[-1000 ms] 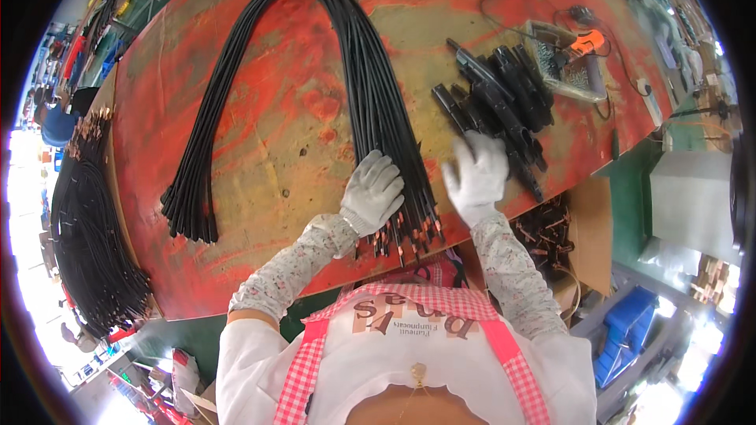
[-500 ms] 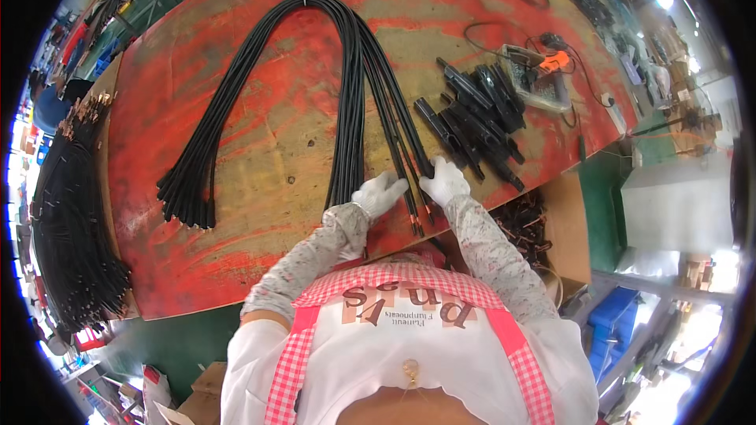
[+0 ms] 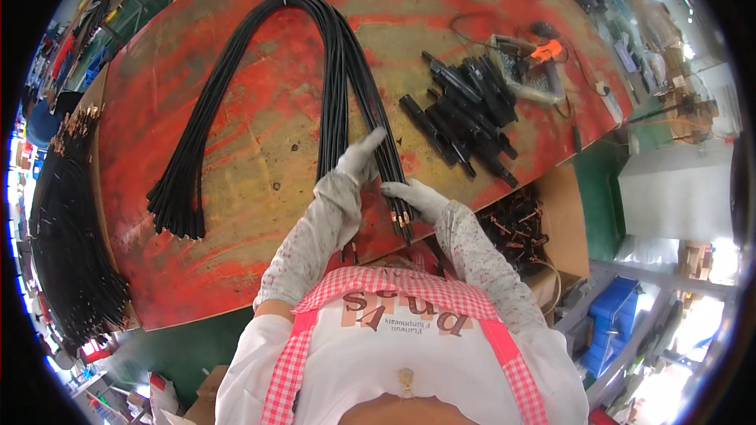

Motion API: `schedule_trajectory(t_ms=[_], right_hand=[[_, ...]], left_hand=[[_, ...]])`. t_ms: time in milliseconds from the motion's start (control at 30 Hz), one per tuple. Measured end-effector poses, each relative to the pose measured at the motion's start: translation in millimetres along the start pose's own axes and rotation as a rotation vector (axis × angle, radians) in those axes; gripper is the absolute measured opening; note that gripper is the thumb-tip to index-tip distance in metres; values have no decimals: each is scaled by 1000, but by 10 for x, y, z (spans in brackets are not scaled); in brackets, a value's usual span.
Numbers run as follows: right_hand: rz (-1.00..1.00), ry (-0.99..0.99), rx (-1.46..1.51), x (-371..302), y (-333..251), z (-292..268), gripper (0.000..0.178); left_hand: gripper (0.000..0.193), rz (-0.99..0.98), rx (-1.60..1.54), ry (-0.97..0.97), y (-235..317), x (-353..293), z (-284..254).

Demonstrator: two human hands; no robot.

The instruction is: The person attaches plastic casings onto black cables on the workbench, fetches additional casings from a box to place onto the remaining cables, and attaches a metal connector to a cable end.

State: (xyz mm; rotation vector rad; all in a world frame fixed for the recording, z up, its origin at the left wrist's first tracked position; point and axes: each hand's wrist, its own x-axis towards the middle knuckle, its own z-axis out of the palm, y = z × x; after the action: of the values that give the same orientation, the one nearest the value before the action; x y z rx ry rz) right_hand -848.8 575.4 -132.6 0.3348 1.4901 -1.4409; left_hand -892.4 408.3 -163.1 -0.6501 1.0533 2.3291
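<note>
A thick bundle of black cables (image 3: 331, 55) lies bent in an arch over the table, tied at its top with a thin white tie. Its left leg ends in a fan of black tips. On the right side a smaller group of cables (image 3: 384, 159) stands apart, with copper-coloured ends near the front edge. My right hand (image 3: 419, 198), white-gloved, is closed around this group just above those ends. Farther up, my gloved left hand (image 3: 362, 156) reaches across with fingers stretched out against the same cables; it is slightly blurred.
Several black plastic housings (image 3: 465, 114) are piled right of the cables. Beyond them stands a clear box (image 3: 543, 86) of small parts with an orange tool (image 3: 546, 50). More cables (image 3: 71, 244) hang at the left edge. A carton (image 3: 563, 224) with dark parts stands below the table's right edge.
My left hand has moved up along the cables, away from their ends. My right hand has shifted left and nearer, and the separate cables now lie closer together. The view has shifted slightly.
</note>
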Motion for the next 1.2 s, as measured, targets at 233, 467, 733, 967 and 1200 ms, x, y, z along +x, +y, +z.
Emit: schedule_trajectory(t_ms=[233,467,733,967,1200], right_hand=[[-683,935,-1242,177,-677,-494,48],[-570,890,-1746,890,-844,-544,47],[-572,396,-1007,-444,-530,-441,45],[-97,61,-838,-904,457,-215,54],[79,348,-241,-222,-99,23,55]], left_hand=[[36,-57,-274,-113,-167,226,-122],[34,-171,15,-188,-176,-20,-139],[18,-247,117,-80,-91,-90,-112],[18,-223,100,-67,-91,-95,-43],[21,-191,45,-103,-236,-42,-221]])
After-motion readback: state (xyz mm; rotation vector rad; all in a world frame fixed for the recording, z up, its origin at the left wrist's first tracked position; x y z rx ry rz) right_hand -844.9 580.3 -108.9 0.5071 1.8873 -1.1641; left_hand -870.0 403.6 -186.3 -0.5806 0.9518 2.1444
